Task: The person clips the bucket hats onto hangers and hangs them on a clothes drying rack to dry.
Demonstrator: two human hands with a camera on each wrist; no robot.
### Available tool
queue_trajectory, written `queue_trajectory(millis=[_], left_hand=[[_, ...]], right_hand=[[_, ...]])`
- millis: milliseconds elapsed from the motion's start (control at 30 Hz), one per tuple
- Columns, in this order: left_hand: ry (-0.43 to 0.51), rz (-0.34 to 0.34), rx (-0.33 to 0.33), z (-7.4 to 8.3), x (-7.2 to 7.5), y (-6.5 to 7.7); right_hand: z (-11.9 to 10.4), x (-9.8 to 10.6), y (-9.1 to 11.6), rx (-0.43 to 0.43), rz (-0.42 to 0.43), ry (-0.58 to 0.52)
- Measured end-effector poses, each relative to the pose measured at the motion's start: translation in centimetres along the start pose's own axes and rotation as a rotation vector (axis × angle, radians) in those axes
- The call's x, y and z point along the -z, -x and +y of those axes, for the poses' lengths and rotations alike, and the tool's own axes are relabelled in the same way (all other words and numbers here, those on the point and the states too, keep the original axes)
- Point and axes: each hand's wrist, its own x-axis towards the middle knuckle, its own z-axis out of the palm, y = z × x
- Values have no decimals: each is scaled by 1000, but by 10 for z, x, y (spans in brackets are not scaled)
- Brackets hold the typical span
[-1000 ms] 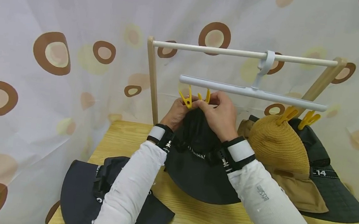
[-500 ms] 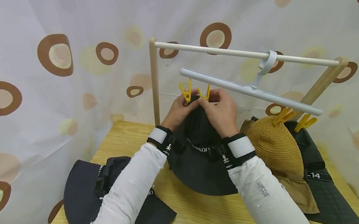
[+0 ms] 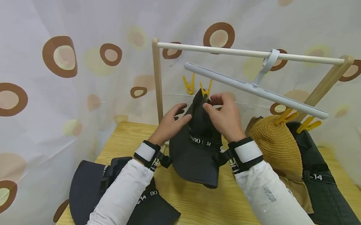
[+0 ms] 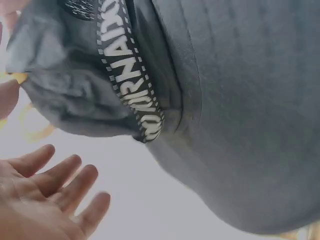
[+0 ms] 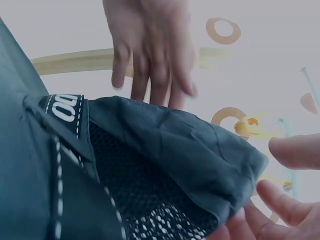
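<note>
A dark wide-brimmed bucket hat [image 3: 192,161] with a lettered band hangs in the head view by its crown tip from a yellow clip [image 3: 205,93]. My left hand [image 3: 170,124] stands left of the crown, fingers spread and holding nothing. By the crown tip is my right hand [image 3: 226,113], its thumb and fingers apart; in the right wrist view, the thumb [image 5: 297,151] lies clear of the cloth, but whether the lower fingers touch it I cannot tell. Beside the hat, another yellow clip [image 3: 188,87] hangs with nothing in it.
A white hanger [image 3: 226,80] hooks over the rack's rail [image 3: 213,50] and tilts down to the right. Further right hang a mustard knitted hat [image 3: 276,144] and a dark hat [image 3: 319,178] on yellow clips. Another dark hat [image 3: 84,190] lies on the wooden table [image 3: 223,212].
Both hands held the crown tip at the clips before; now they have come away from it, the left down and leftward. The hat hangs turned, and the hanger's left end has risen.
</note>
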Motion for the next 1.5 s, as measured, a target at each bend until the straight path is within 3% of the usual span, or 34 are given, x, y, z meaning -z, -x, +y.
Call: queue_trajectory(millis=[167,400,633,900,1100,1267,1367,1500], left_hand=[[-69,13,-2,-2,26,29],[-241,-34,42,5,58,71],[-323,-78,58,5,75,94],[-335,-116,158,-19,94,120],[-386,-100,205,-47,106,132],[-376,-108,265,-66,107,134],[-358,-102,311,-76,105,134],[-367,-84,362,-94,100,131]], right_hand=[[-6,2,5,31,-21,3],[-34,0,22,175,53,57],[-72,-2,62,388,51,86],[-90,-33,114,449,-66,96],[-80,-78,146,387,-246,10],[-50,-125,151,296,-390,14],[-27,-154,147,227,-432,46],[0,-187,144,110,-428,87]])
